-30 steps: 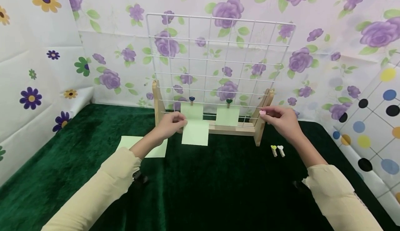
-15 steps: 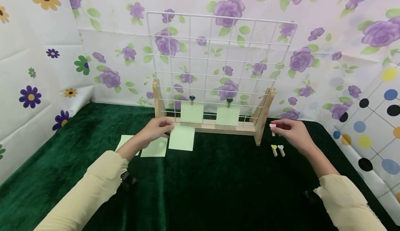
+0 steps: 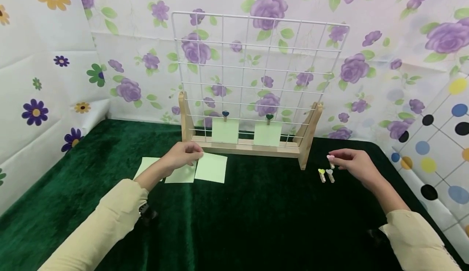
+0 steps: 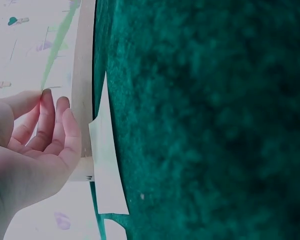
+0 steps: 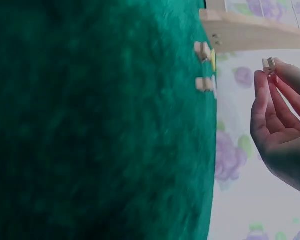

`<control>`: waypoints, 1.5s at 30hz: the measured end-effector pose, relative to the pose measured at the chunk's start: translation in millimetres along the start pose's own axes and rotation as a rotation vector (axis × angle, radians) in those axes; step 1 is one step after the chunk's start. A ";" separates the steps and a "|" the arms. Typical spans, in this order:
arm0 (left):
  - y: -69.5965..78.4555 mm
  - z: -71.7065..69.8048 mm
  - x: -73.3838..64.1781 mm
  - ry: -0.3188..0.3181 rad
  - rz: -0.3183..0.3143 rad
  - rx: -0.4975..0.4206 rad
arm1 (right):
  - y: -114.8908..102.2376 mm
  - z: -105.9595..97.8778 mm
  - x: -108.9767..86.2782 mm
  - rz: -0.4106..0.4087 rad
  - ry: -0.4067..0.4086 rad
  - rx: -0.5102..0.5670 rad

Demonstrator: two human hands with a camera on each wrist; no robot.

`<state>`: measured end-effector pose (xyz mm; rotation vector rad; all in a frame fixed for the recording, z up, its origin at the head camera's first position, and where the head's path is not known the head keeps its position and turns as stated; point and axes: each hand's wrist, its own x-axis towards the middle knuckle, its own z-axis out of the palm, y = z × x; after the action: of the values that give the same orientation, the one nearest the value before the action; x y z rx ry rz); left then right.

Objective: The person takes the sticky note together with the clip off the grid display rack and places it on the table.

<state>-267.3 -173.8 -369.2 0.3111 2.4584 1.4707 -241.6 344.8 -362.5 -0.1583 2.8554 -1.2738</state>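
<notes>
My left hand point(image 3: 182, 155) pinches a pale green square of paper point(image 3: 211, 168) by its top left corner, low in front of the rack's wooden base. In the left wrist view that paper point(image 4: 60, 45) shows nearly edge-on between thumb and finger. At right, my right hand point(image 3: 354, 165) pinches a small clothespin with a pink heart point(image 3: 331, 158); its wooden end point(image 5: 268, 66) pokes from the fingertips in the right wrist view. Just below it, clothespins with a yellow heart point(image 3: 321, 173) and a white heart point(image 3: 330, 175) lie on the cloth.
A white wire grid point(image 3: 256, 66) stands on a wooden stand point(image 3: 307, 140). Blue-heart point(image 3: 225, 114) and dark-green-heart point(image 3: 269, 117) clothespins hold paper squares point(image 3: 225, 132) on it. More squares point(image 3: 179, 175) lie on the green cloth point(image 3: 249, 222), partly behind the left hand.
My left hand has drawn the paper square left and down from the grid toward the sheets on the cloth. My right hand has carried the pink-heart clothespin right and down toward the other two.
</notes>
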 end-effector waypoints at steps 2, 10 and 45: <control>-0.7 -0.9 0.1 0.001 -0.011 0.024 | 4.2 -2.4 -2.2 0.014 -0.009 -0.006; -2.5 -3.9 4.2 -0.019 -0.050 0.131 | 21.3 -9.6 -7.9 0.042 0.000 -0.028; -5.3 -0.9 12.6 -0.065 -0.010 0.228 | 42.3 -1.5 -8.2 0.130 -0.092 0.032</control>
<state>-279.7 -173.1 -374.9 0.3830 2.5728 1.1583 -237.2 374.8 -393.2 -0.0290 2.7174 -1.2528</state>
